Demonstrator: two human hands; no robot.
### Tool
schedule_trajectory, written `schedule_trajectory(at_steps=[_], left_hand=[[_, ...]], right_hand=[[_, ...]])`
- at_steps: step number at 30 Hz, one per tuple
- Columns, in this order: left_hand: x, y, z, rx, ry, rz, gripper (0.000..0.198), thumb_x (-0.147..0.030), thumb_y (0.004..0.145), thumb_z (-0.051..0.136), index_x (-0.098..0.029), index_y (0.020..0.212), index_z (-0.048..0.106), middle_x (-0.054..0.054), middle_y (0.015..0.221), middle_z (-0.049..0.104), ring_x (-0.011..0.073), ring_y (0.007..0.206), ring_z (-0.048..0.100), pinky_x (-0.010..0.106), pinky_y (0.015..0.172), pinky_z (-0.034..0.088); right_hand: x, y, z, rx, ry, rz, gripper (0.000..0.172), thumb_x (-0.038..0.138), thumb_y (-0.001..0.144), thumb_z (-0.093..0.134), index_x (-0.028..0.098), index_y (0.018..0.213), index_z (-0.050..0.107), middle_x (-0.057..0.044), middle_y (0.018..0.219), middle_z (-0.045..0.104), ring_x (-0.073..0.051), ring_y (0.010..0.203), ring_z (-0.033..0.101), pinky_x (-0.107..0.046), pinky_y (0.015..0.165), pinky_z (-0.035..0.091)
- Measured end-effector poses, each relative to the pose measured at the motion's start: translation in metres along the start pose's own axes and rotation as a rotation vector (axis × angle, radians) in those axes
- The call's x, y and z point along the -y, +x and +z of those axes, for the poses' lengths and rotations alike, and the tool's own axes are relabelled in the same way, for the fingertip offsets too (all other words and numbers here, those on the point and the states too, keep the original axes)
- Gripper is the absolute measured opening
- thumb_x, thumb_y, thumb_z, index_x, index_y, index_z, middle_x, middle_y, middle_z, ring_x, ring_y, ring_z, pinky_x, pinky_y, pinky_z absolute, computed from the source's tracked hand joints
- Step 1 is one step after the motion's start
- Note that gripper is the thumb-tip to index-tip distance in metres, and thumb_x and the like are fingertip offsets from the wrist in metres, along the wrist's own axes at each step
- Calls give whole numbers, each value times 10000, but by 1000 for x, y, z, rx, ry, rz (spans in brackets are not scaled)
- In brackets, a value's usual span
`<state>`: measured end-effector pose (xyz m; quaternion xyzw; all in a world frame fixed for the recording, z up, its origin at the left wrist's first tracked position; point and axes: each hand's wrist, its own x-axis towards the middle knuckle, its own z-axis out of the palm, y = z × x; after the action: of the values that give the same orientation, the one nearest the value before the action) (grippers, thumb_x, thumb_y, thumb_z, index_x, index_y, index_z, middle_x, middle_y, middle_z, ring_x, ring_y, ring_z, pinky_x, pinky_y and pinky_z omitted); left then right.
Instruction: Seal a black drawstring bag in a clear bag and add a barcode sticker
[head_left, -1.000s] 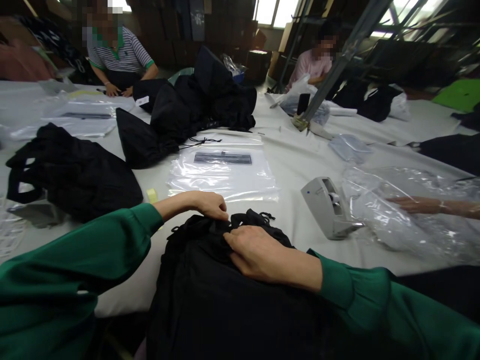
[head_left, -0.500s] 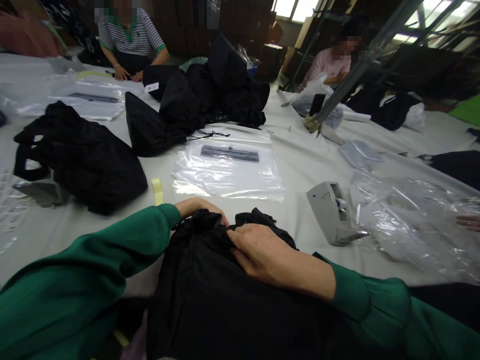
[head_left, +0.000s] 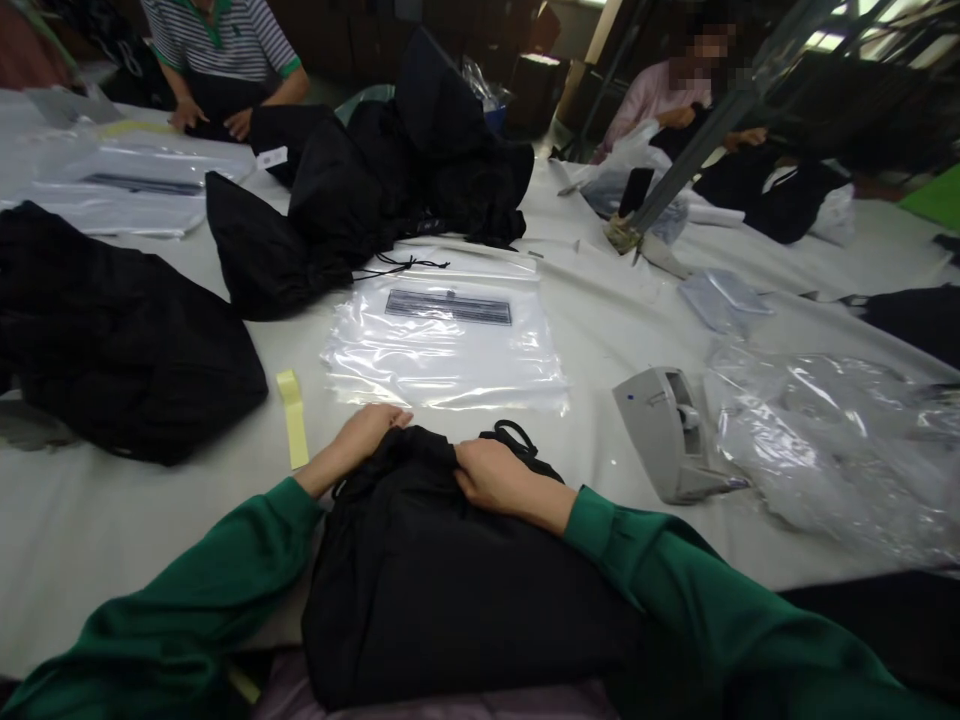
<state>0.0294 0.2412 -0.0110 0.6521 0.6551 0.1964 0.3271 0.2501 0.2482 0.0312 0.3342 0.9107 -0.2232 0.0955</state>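
A black drawstring bag (head_left: 450, 590) lies in front of me at the table's near edge, its gathered mouth facing away. My left hand (head_left: 367, 432) is closed at the left end of that mouth, its fingertips partly hidden behind the cloth. Near the middle of the mouth, my right hand (head_left: 499, 475) pinches the fabric, thumb toward me. A loop of black cord (head_left: 517, 436) sticks up just beyond the right hand. Past the bag lies a stack of clear plastic bags (head_left: 450, 350) with a dark printed strip.
A tape dispenser (head_left: 671, 430) stands to the right beside crumpled clear plastic (head_left: 825, 440). Leftward are a yellow strip (head_left: 294, 420) and a black bag (head_left: 127, 330). More black bags (head_left: 390, 170) are heaped behind. A metal post (head_left: 697, 150) slants up at right. Two people work across the table.
My left hand has moved left along the bag's mouth, and the mouth is stretched flatter. The right hand keeps its pinch. The view has shifted slightly, and the person at far right has raised their hands.
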Motion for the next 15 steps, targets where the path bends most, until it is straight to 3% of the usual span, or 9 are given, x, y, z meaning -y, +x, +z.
schedule_trajectory(at_steps=[3, 6, 8, 10, 12, 15], left_hand=[[-2, 6, -21, -68, 11, -6, 540, -543, 927, 314, -162, 1042, 679, 105, 1005, 718, 274, 946, 645, 356, 852, 471], [-7, -2, -24, -3, -42, 52, 515, -596, 857, 485, -251, 1216, 618, 53, 1190, 675, 268, 1059, 616, 321, 894, 447], [-7, -7, -15, 44, -102, 55, 453, -589, 806, 567, -241, 1073, 682, 39, 1041, 717, 266, 960, 639, 305, 837, 455], [-3, -8, -1, 22, -146, 26, 402, -572, 812, 549, -200, 838, 697, 31, 823, 709, 243, 811, 636, 290, 757, 455], [2, -8, 10, -32, -174, -6, 432, -558, 837, 495, -176, 723, 661, 27, 742, 680, 223, 751, 616, 278, 708, 446], [9, -9, 10, -96, -227, -67, 473, -570, 843, 466, -154, 732, 660, 34, 752, 687, 215, 744, 619, 267, 672, 447]], right_hand=[[-10, 4, -8, -8, 65, -27, 182, 170, 867, 540, 120, 975, 678, -128, 926, 722, -244, 847, 680, -300, 731, 479], [-31, -16, -21, -153, 198, -22, 331, 316, 889, 601, 172, 1187, 621, -104, 1112, 681, -229, 1009, 643, -319, 867, 490], [-51, -40, -20, -361, 315, 118, 480, 417, 873, 624, 192, 1292, 555, -121, 1273, 604, -255, 1154, 578, -391, 984, 457], [-67, -65, -10, -448, 466, 355, 569, 477, 851, 632, 190, 1330, 524, -142, 1320, 575, -295, 1204, 549, -468, 1028, 432], [-76, -82, 7, -340, 727, 522, 597, 535, 863, 592, 187, 1342, 516, -146, 1302, 598, -301, 1187, 575, -474, 1018, 455], [-75, -89, 23, -193, 1185, 508, 558, 527, 861, 602, 178, 1294, 558, -118, 1265, 643, -267, 1155, 615, -399, 1002, 492]])
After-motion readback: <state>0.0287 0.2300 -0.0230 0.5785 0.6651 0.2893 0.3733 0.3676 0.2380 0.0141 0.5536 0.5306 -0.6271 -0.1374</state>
